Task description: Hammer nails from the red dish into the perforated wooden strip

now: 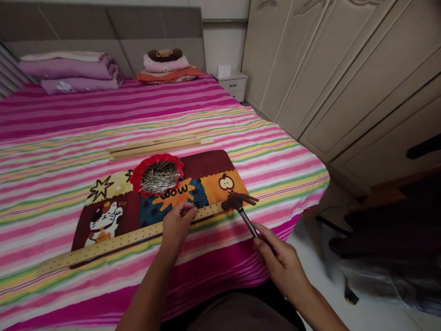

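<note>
A long pale wooden strip [138, 235] with rows of small dark holes lies across the front of a patterned mat. Near its right end, several thin nails [216, 203] stand upright. My left hand [179, 218] rests at the strip, thumb and fingertips pinched together just above it; what they pinch is too small to make out. In my right hand [280, 257] is a claw hammer [237, 201], gripped by its handle. The hammer's dark head hovers at the strip's right end. A red scalloped bowl [137, 177] full of metal nails [160, 177] sits on the mat behind my left hand.
Beneath the bowl, the cartoon mat [206, 161] lies on a bed with a striped sheet [275, 154]. More wooden strips [155, 146] lie behind it. Folded bedding [72, 73] and a pillow stack [165, 66] are by the headboard. Wardrobes [310, 55] line the right side.
</note>
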`<state>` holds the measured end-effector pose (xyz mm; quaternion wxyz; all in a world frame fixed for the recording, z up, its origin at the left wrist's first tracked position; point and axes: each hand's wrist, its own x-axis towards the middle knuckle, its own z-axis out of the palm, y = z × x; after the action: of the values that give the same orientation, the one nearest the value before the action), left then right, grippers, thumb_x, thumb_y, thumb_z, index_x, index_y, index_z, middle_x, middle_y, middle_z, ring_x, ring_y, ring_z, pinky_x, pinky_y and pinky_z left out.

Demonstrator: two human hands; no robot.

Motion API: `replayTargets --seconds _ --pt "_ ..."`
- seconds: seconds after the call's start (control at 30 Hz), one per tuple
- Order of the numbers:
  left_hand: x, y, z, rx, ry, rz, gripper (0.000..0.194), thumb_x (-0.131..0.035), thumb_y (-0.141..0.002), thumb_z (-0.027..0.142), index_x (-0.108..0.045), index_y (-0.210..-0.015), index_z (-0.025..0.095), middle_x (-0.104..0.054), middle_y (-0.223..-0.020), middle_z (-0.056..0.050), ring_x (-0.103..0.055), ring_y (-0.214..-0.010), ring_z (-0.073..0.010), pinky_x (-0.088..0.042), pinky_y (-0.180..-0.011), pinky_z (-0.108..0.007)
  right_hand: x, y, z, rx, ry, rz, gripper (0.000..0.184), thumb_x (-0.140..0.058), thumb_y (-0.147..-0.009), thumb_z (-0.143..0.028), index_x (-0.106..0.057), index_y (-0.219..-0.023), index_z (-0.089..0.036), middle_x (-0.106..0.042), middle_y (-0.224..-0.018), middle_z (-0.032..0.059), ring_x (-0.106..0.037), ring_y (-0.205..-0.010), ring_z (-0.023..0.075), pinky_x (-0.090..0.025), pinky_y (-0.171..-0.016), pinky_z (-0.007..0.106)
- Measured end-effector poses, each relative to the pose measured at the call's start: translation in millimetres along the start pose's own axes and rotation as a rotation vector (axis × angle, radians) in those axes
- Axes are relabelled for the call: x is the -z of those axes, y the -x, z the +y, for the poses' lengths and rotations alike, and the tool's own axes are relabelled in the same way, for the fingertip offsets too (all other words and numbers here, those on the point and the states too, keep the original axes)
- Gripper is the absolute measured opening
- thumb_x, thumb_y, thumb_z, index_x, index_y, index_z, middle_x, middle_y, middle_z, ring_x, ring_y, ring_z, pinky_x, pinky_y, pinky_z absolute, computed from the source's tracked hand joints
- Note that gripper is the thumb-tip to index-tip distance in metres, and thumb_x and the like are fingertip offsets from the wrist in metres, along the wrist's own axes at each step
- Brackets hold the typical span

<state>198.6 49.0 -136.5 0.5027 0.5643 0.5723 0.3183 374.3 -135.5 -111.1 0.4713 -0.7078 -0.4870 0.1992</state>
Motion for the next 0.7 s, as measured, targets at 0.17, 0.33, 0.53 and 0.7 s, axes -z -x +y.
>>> replayTargets --seconds 0.17,0.33,0.53,0.7 --pt "-0.1 -2.2 -0.3 -0.013 -0.054 0.005 0.027 -0.063 -0.058 0.043 -0.063 -0.070 0.019 -0.057 -0.057 0.003 -0.049 -0.055 -0.0107 -0.038 -0.055 -0.022 -1.3 -0.1 -2.6 -0.022 -0.001 -0.021 0.037 -0.048 -0.088 -0.030 -0.061 -0.119 -0.014 -0.072 -0.080 0.0027 -0.067 -0.068 0.0146 -0.055 -0.063 0.021" --pt "0.1 -1.6 0.4 -0.044 -0.152 0.006 0.022 -0.062 -0.061 0.040 -0.064 -0.069 0.020 -0.056 -0.054 0.004 -0.046 -0.053 -0.0097 -0.035 -0.053 -0.021 -1.4 -0.1 -3.4 -0.021 -0.008 -0.027 0.036 -0.047 -0.088 -0.029 -0.061 -0.119 -0.016 -0.072 -0.080 0.0018 -0.067 -0.067 0.0144 -0.056 -0.063 0.021" --pt "0.2 2.4 -4.3 -0.117 -0.208 0.024 0.020 -0.061 -0.064 0.040 -0.066 -0.071 0.021 -0.059 -0.059 0.003 -0.050 -0.056 -0.0112 -0.038 -0.055 -0.022 -3.8 -1.8 -9.6 0.013 -0.027 -0.044 0.035 -0.048 -0.088 -0.027 -0.061 -0.119 -0.017 -0.073 -0.089 0.0035 -0.069 -0.075 0.0159 -0.057 -0.068 0.023" --pt "-0.3 5.8 -7.6 -0.245 -0.282 0.036 0.015 -0.057 -0.069 0.035 -0.065 -0.069 0.022 -0.062 -0.069 0.001 -0.053 -0.064 -0.0122 -0.040 -0.062 -0.023 -13.9 -12.9 -21.0 0.122 -0.041 -0.097 0.036 -0.044 -0.090 -0.020 -0.055 -0.125 -0.018 -0.071 -0.105 0.0056 -0.069 -0.090 0.0165 -0.056 -0.078 0.025"
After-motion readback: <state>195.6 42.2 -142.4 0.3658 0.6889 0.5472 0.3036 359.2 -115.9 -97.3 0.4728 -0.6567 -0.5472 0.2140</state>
